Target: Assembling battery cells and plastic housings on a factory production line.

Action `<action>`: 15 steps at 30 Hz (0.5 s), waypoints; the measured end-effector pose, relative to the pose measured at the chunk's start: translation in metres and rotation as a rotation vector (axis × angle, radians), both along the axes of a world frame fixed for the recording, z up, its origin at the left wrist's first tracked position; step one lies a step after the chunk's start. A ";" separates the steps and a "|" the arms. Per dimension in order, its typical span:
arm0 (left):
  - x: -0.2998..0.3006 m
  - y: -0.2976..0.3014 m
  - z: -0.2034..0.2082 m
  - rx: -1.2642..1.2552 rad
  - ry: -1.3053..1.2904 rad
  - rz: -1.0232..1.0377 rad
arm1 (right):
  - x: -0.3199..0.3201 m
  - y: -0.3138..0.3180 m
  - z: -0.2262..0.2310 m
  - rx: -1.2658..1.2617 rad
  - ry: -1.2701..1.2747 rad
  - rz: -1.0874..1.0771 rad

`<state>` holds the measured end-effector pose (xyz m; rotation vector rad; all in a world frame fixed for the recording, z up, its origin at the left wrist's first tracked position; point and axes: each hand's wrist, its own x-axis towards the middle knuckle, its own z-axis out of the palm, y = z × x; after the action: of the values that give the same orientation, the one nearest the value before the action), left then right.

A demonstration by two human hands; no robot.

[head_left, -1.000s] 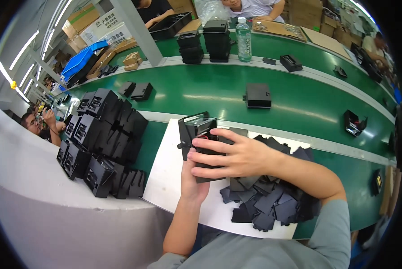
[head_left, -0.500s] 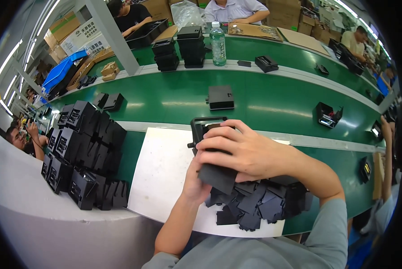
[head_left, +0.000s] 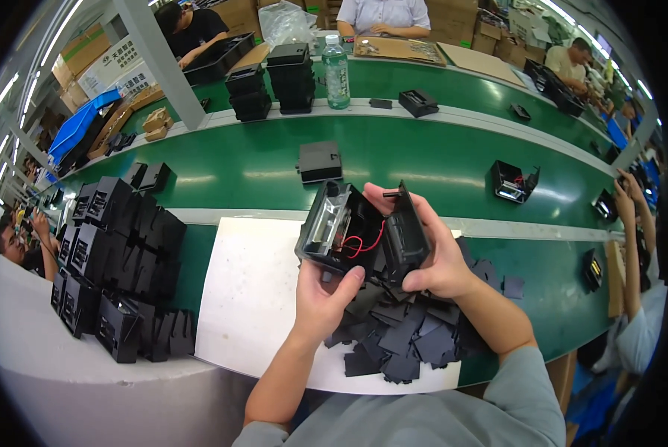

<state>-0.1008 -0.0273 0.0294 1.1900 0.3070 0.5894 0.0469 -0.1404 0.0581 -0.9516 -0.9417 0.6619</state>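
Observation:
My left hand grips a black plastic box by its near side, the thumb lying along the lower edge. The box stands opened toward me, with a clear part at its left and thin red wires inside. My right hand holds the black lid swung out to the right, fingers behind and thumb at its lower corner. A red wire runs from the box toward the lid. Just beneath both hands lies a heap of thin black flat pieces, partly covered by the lid and hands.
The heap lies partly on a white board. Stacked black boxes stand at the left. On the green conveyor belt ahead are a closed box and an opened one. A bottle stands farther back; other people sit around.
The box has turned and now stands opened, with its lid out to the right and wires showing. My right hand has moved from over the box to the lid. The view has shifted slightly.

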 end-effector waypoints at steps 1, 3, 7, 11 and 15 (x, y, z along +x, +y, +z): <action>0.002 -0.001 0.001 0.046 0.006 -0.005 | 0.001 0.000 0.000 0.013 0.042 0.017; 0.005 -0.002 0.002 0.093 0.011 -0.010 | 0.002 -0.001 -0.001 0.028 0.083 0.034; 0.016 -0.007 -0.003 0.118 -0.164 0.060 | 0.003 -0.004 -0.003 -0.060 -0.164 -0.106; 0.012 -0.003 -0.019 0.212 -0.145 -0.029 | 0.008 -0.009 -0.006 -0.126 -0.254 -0.112; 0.019 -0.004 -0.016 0.233 -0.124 -0.010 | 0.013 -0.007 -0.002 -0.071 -0.528 -0.193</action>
<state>-0.0822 -0.0317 0.0136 1.3713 0.1286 0.7011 0.0599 -0.1474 0.0559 -1.2958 -1.2728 0.2804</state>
